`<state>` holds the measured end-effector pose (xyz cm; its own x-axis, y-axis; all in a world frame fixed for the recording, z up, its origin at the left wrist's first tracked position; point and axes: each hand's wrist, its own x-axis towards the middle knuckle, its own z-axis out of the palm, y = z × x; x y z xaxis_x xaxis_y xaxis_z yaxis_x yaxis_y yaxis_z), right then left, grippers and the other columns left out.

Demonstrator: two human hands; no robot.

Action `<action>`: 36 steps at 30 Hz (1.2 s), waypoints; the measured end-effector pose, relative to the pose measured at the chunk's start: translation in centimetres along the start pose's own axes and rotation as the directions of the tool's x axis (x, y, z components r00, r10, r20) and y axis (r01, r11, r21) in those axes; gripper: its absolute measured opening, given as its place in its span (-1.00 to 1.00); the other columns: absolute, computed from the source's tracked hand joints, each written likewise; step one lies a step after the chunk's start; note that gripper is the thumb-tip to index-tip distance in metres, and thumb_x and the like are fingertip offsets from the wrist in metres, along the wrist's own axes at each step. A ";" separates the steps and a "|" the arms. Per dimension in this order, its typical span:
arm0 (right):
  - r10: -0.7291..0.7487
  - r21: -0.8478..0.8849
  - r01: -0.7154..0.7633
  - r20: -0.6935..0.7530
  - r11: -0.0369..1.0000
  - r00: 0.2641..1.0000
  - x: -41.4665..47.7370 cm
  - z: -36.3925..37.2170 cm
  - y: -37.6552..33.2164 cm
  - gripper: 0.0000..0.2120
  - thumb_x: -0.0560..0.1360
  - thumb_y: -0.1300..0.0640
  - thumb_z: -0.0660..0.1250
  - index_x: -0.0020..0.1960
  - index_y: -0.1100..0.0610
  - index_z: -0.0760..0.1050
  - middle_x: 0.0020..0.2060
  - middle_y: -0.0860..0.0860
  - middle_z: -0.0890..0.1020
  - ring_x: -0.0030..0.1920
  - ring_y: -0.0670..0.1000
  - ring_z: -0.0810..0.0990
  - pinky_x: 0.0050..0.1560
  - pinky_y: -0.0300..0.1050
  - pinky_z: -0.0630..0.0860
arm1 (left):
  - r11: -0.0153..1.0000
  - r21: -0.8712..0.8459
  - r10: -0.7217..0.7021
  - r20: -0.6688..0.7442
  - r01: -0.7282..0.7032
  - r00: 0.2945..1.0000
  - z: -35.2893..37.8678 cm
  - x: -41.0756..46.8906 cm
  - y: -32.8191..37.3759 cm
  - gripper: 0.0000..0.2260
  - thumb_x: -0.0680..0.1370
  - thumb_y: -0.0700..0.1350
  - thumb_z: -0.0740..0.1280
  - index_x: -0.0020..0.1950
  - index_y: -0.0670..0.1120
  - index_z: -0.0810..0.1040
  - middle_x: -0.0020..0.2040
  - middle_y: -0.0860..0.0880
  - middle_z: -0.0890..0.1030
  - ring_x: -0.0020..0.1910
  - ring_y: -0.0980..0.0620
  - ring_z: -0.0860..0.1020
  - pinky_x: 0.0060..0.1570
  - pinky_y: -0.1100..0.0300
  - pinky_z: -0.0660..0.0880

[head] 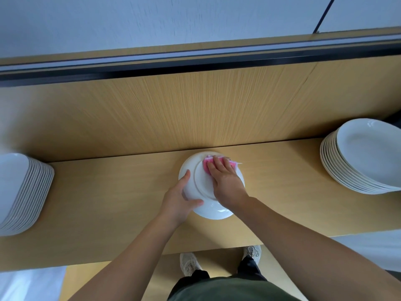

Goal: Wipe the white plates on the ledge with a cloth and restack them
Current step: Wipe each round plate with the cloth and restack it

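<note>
Head view: the upturned white plate [201,184] lies mid-surface [108,203]. Your right hand [227,183] presses the pink cloth [205,165] with flat fingers on its far edge, so the rest of the base lies toward you. Your left hand [178,198] pinches the near-left rim.

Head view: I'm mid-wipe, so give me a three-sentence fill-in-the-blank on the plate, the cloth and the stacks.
The right hand presses a ____ cloth onto the plate.
The left hand grips this plate, which lies upside ____ on the wooden ledge.
Stacks of white plates stand at ____ ends of the ledge.
Missing words: pink; down; both.
</note>
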<state>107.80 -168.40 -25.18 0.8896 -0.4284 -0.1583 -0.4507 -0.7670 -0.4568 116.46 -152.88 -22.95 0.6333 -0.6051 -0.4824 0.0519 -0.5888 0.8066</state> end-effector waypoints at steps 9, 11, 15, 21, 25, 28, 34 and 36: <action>-0.256 0.119 0.251 0.037 0.961 0.966 -2.0 0.4 0.1 -0.53 0.64 0.22 0.09 0.54 0.09 0.20 0.54 0.03 0.19 0.56 0.18 0.01 0.54 0.02 -0.08 | 0.999 -0.016 -0.043 -0.008 0.043 0.999 0.1 0.2 -0.1 -0.15 0.34 -0.21 0.57 0.51 0.15 0.23 0.37 0.02 0.45 0.30 0.00 0.46 0.26 0.05 0.47; -0.291 0.115 0.283 0.058 0.952 0.955 -2.8 0.2 0.6 -0.53 0.61 0.18 0.04 0.53 0.09 0.23 0.53 0.02 0.21 0.56 0.17 0.03 0.52 -0.04 -0.10 | 0.998 -0.040 -0.052 -0.005 0.052 0.999 0.1 0.2 -0.2 -0.13 0.33 -0.22 0.57 0.51 0.16 0.24 0.37 0.00 0.46 0.29 0.01 0.48 0.25 0.03 0.48; -0.345 0.088 0.338 0.088 0.937 0.934 -4.4 0.0 2.1 -0.52 0.61 0.08 -0.04 0.50 0.08 0.28 0.50 0.02 0.27 0.54 0.10 0.08 0.51 -0.04 -0.05 | 0.996 -0.067 -0.065 0.014 0.066 0.998 0.1 0.2 -0.1 -0.12 0.33 -0.26 0.57 0.52 0.12 0.22 0.37 -0.03 0.44 0.28 -0.02 0.48 0.24 0.01 0.49; -0.481 -0.017 0.483 0.081 0.875 0.873 -5.9 -1.2 6.0 -0.47 0.49 0.37 0.34 0.42 0.08 0.43 0.40 0.01 0.45 0.46 0.06 0.32 0.45 0.07 0.23 | 0.999 -0.024 -0.030 0.010 0.030 1.000 -0.2 0.2 0.3 -0.14 0.34 -0.28 0.55 0.52 0.09 0.23 0.38 -0.05 0.42 0.32 -0.06 0.43 0.26 0.04 0.47; -0.508 -0.044 0.507 0.004 0.861 0.861 -4.7 -3.4 7.1 -0.44 0.37 0.49 0.37 0.29 0.09 0.56 0.26 0.03 0.59 0.28 0.12 0.53 0.21 0.09 0.54 | 0.999 -0.029 -0.026 0.022 0.026 0.999 -0.2 0.0 0.3 -0.14 0.34 -0.27 0.56 0.52 0.11 0.23 0.42 0.01 0.39 0.35 -0.01 0.40 0.31 0.04 0.42; -0.439 -0.076 0.433 -0.102 0.898 0.893 -2.3 -4.8 5.8 -0.50 0.43 0.41 0.33 0.32 0.10 0.53 0.26 0.06 0.58 0.21 0.16 0.57 0.16 0.02 0.56 | 1.000 -0.017 -0.020 0.022 0.020 1.000 -0.1 -0.2 0.3 -0.15 0.35 -0.26 0.56 0.52 0.11 0.22 0.42 0.02 0.39 0.35 -0.01 0.40 0.32 0.04 0.41; -0.334 -0.042 0.333 -0.014 0.942 0.943 -0.8 -1.4 5.4 -0.53 0.57 0.27 0.18 0.46 0.07 0.37 0.47 0.08 0.35 0.49 0.19 0.25 0.45 0.14 0.25 | 1.000 0.004 -0.023 0.011 0.023 1.000 0.0 -0.4 0.2 -0.16 0.36 -0.22 0.56 0.52 0.10 0.23 0.40 0.01 0.39 0.33 -0.02 0.40 0.30 0.04 0.43; -0.282 0.010 0.284 -0.087 0.959 0.955 -2.1 -1.1 6.1 -0.57 0.56 0.27 0.18 0.41 0.11 0.44 0.42 0.11 0.42 0.45 0.21 0.32 0.45 0.06 0.21 | 0.999 -0.014 -0.031 -0.005 0.031 1.000 0.0 -0.3 0.0 -0.16 0.35 -0.22 0.56 0.52 0.11 0.24 0.39 -0.01 0.41 0.33 -0.03 0.41 0.30 0.03 0.43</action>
<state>103.10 -172.71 -26.64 0.9707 -0.2342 0.0534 -0.1787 -0.8525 -0.4913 116.27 -152.70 -22.74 0.6352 -0.5841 -0.5053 0.0820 -0.5996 0.7961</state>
